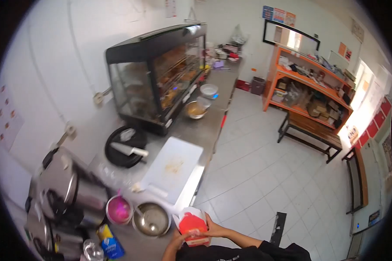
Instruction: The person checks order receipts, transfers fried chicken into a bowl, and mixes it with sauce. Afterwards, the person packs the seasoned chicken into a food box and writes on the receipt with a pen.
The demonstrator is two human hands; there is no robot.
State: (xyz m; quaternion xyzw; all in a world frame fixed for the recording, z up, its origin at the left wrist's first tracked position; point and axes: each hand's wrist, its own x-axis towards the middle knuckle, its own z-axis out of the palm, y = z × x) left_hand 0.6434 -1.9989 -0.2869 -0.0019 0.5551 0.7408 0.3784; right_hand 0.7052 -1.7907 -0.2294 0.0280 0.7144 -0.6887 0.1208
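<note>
A red and white takeout box (192, 224) is held close to my body at the counter's front edge. My left hand (178, 240) grips its lower left side, with the fingers partly hidden. On the box's right side, my right hand (212, 228) is wrapped round it. Just left of the box sits a metal bowl (151, 219) with a ladle (146, 219) in it. A pink bowl (119, 210) stands beside that one. Beyond the box lies a white cutting board (174, 167) with crumbs on it.
A knife (128, 149) rests on a black round pan or lid (122, 158). Large metal cookers (65, 182) crowd the left. Behind stands a glass food warmer (157, 76), with bowls (196, 109) beside it. A bench (311, 132) and orange shelves (309, 78) are across the tiled floor.
</note>
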